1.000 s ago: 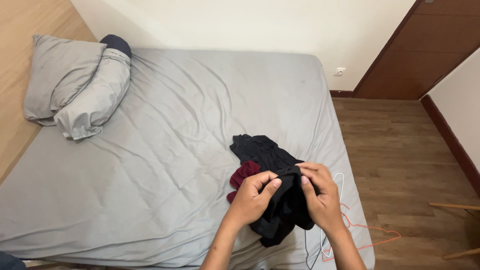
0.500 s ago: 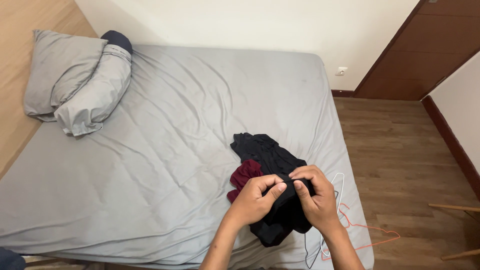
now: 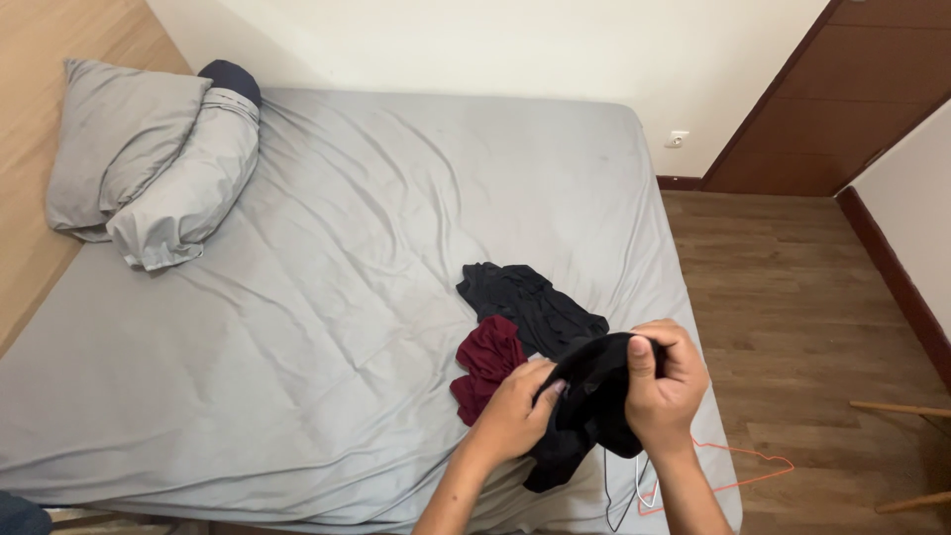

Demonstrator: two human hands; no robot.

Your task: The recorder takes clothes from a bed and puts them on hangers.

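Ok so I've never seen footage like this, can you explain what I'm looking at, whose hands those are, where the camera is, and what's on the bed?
The camera sits on a person's head and looks down, so the two bare arms rising from the bottom edge are that person's own. The left hand and right hand both grip a black garment, raised a little above the grey bed. On the sheet beside them lie a maroon garment and another black garment. Thin wire hangers, orange and white ones among them, rest at the bed's near corner. Two grey pillows lie at the far left, by the wooden headboard.
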